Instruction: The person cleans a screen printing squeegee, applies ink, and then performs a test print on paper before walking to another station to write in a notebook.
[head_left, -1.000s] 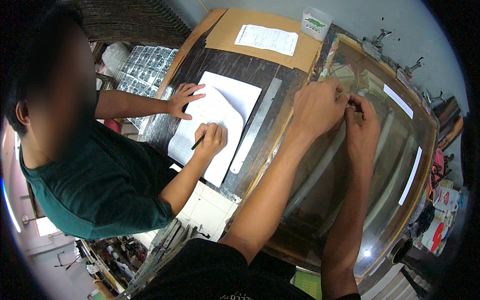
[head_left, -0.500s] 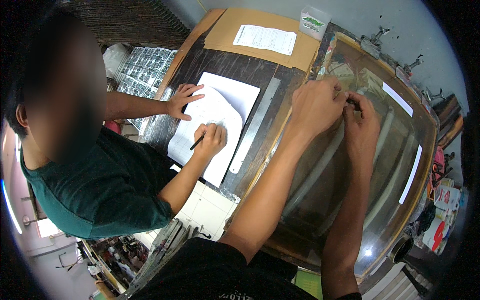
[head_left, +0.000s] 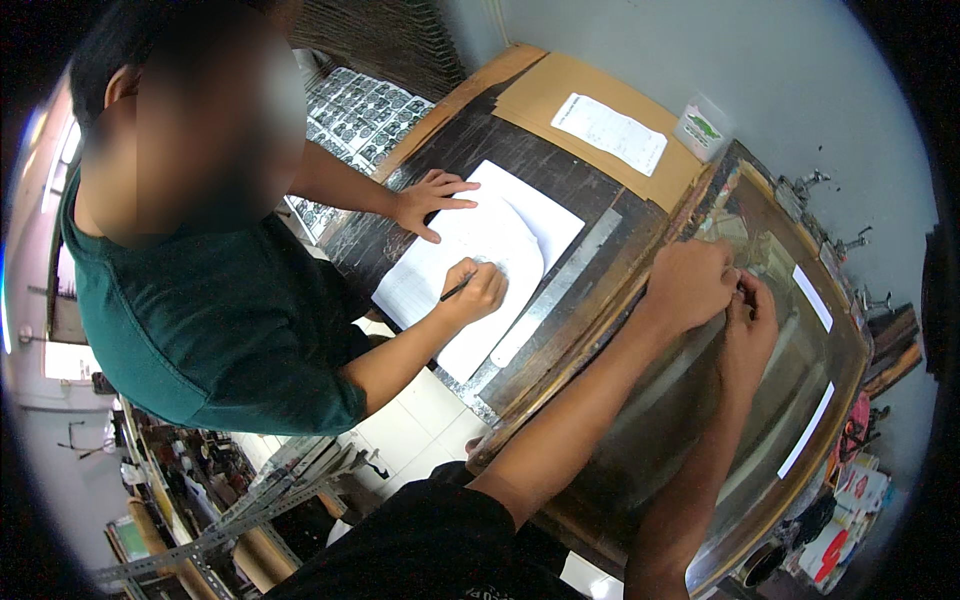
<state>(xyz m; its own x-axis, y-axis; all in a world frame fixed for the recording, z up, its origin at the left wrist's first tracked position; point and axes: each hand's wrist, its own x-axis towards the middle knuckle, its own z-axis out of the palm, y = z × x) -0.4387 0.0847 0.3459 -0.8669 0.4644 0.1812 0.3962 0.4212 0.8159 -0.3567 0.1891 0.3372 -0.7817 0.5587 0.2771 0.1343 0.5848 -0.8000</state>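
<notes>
My left hand point(head_left: 688, 287) and my right hand point(head_left: 750, 322) meet above the far part of a glass-topped table point(head_left: 650, 440). Both are closed, with the fingertips pinched together. Whatever lies between them is hidden or too small to name. Two white strips lie on the glass to the right of my hands: a far strip point(head_left: 812, 298) and a nearer strip point(head_left: 806, 430). The glass is framed in worn wood, and metal clamps point(head_left: 858, 244) line its far right edge.
At left, a co-worker in a green shirt point(head_left: 240, 330) writes with a black pen point(head_left: 457, 287) on white paper point(head_left: 560, 220). A steel ruler point(head_left: 560, 285) lies beside it. Brown cardboard point(head_left: 535, 95), a printed sheet point(head_left: 610, 132) and a plastic container point(head_left: 702, 128) stand farther back.
The whole view has shifted, so the tables and the co-worker appear farther right. My hands stay pinched together over the glass. The co-worker's pen hand has stayed on the paper.
</notes>
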